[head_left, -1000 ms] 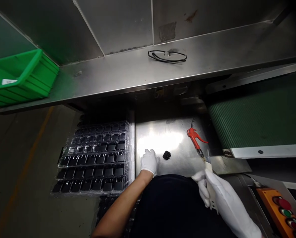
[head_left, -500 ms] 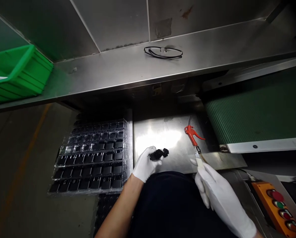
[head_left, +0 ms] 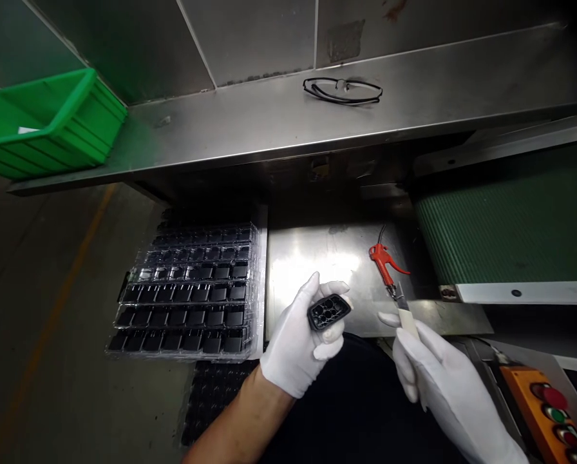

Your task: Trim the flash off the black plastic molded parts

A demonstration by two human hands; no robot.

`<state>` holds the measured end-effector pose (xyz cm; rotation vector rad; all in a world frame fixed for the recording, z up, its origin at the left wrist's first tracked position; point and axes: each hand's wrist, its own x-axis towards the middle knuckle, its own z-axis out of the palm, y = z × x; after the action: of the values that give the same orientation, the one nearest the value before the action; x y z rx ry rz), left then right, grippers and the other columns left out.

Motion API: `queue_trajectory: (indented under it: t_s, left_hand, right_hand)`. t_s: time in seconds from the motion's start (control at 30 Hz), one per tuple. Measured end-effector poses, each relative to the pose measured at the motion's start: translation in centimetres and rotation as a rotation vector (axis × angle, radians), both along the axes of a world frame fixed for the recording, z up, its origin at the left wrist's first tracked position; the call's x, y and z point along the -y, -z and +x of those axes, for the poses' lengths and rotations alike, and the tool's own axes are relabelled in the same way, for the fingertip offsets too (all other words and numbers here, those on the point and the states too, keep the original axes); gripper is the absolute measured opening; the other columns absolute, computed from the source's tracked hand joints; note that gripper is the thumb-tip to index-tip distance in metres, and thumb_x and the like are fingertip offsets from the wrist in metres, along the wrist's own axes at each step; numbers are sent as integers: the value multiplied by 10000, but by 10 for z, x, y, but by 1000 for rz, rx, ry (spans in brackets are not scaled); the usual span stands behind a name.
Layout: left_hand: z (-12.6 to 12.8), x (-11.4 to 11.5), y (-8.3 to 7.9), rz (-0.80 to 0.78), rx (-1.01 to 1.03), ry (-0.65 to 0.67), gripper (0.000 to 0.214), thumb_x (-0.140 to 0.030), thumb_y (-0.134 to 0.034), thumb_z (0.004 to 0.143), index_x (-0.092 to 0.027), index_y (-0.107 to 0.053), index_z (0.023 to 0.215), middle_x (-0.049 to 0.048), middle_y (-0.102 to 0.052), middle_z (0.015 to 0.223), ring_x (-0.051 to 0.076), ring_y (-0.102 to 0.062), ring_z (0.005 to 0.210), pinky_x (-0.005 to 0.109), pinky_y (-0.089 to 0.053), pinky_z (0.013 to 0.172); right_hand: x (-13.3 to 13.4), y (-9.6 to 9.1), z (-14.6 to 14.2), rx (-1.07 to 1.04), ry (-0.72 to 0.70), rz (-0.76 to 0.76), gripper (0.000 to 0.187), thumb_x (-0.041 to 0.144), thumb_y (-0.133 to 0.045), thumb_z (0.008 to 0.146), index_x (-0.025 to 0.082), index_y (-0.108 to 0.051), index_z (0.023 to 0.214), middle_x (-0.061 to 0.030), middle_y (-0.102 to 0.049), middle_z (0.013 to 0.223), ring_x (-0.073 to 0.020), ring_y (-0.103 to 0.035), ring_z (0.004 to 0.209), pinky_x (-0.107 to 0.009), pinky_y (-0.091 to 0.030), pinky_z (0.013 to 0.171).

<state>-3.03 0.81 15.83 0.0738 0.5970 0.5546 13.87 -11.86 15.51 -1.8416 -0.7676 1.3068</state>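
My left hand (head_left: 299,341), in a white glove, holds a small black plastic part (head_left: 328,312) with several round holes in its face, raised above the steel work plate (head_left: 317,267). My right hand (head_left: 436,377), also gloved, grips a small knife (head_left: 404,312) with a pale handle and a short blade pointing up and away. The blade tip is just below the red air gun (head_left: 382,261) lying on the plate. The part and the blade are about a hand's width apart.
A clear tray (head_left: 192,293) of several black parts sits to the left, with a black tray (head_left: 211,393) below it. Glasses (head_left: 342,91) and a green bin (head_left: 47,122) rest on the steel shelf. A green conveyor belt (head_left: 505,219) and an orange button box (head_left: 544,406) lie right.
My left hand picked the black part up off the steel plate and lifted it toward me, turning its holed face up. My right hand stayed near the air gun with the knife.
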Motion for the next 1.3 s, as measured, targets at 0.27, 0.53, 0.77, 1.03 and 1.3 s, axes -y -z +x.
queue_trajectory:
  t_s: [0.27,0.53,0.77,1.03,1.3]
  left_hand:
    - [3,5,-8,-8,-148,-13,346,-423,-638,963,-96,-633,1078,2,-519,822,15,-384,473,141,-242,355]
    - [1,8,-14,226,-307,59,379,-496,-471,1034,-147,-620,1017,-20,-452,595,50,-324,413,184,-233,400]
    - [-7,17,-18,495,-481,72,407,-495,-402,1060,-197,-675,1005,29,-585,782,67,-405,497,218,-279,457]
    - [-7,20,-17,470,-507,93,527,-670,-429,1000,-223,-708,1010,64,-672,913,162,-631,781,236,-496,623]
    - [-4,19,-21,497,-527,89,470,-598,-453,1021,-197,-696,991,48,-647,837,130,-575,687,226,-474,612]
  right_hand:
    - [-8,-16,-8,-85,-107,54,653,780,-437,1094,162,-592,1236,-2,-464,620,-184,-447,512,-277,-485,566]
    - [-4,-17,-9,31,-130,130,517,666,-545,1088,158,-637,1116,10,-435,574,-171,-448,468,-247,-465,468]
    - [-9,-35,-18,273,-278,410,301,271,-597,1114,312,-581,1412,71,-456,619,-111,-467,480,-182,-450,484]
    - [-23,-33,-20,297,-550,454,306,244,-583,1135,320,-535,1428,78,-484,670,-121,-489,532,-256,-412,511]
    - [-42,-35,-26,210,-613,503,173,149,-478,1057,190,-555,907,67,-509,711,-111,-458,579,-297,-306,518]
